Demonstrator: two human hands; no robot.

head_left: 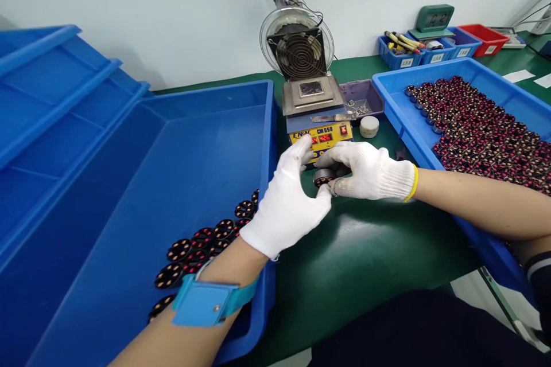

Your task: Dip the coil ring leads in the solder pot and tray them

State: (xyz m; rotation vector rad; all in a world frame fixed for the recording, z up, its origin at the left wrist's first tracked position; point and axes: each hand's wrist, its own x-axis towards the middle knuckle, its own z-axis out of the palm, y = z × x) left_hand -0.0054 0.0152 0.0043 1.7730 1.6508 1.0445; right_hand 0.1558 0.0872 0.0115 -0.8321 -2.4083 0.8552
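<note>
A large blue plastic tray (142,195) fills the left of the frame, a few round black wound coils (202,243) lying in a row along its lower right side, while a second blue tray (398,109) packed with dark red-black coils (482,126) sits at the right. At centre, on the green bench mat (365,252), stands a small solder pot with a yellow front panel (321,137) beneath a round extraction fan (297,49). Just below it, the white-gloved left hand (286,203) and white-gloved right hand (370,172) meet, fingers closed together on one small round coil part (323,176).

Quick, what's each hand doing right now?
Left hand: fingertips on the round coil part.
Right hand: closed around the same part.
</note>
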